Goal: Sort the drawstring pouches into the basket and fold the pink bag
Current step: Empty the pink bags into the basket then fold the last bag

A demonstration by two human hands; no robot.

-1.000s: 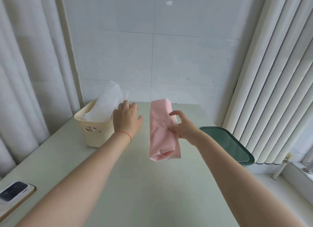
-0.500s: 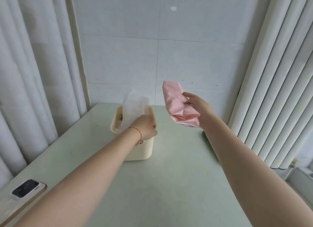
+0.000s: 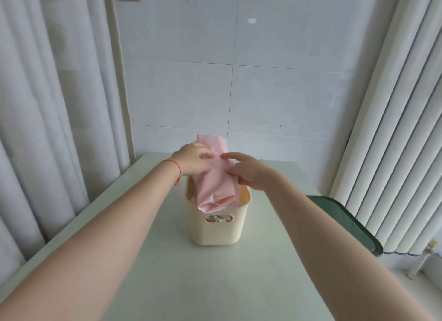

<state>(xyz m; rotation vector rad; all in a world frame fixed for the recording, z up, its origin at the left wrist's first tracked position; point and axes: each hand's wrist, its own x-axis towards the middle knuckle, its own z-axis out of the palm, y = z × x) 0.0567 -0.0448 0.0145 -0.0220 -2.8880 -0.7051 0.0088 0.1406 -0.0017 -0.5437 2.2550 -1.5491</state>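
The folded pink bag (image 3: 216, 186) lies tilted over the open top of the cream basket (image 3: 216, 232), its lower end hanging past the front rim. My left hand (image 3: 191, 161) grips the bag's left side near the top, fingers laid over the fabric. On the bag's right side my right hand (image 3: 246, 173) holds it, index finger stretched across the top. A bit of a light pouch (image 3: 217, 219) shows through the basket's handle slot; the rest of the basket's contents are hidden by the bag.
The basket stands mid-table on a pale green tabletop (image 3: 215, 284). A dark green lid (image 3: 346, 225) juts past the table's right edge. White curtains hang at left, vertical blinds at right, a tiled wall behind.
My right hand carried the pink bag leftward and down onto the basket. My left hand left the white pouch, now out of sight, and took hold of the bag. The view shifted right.
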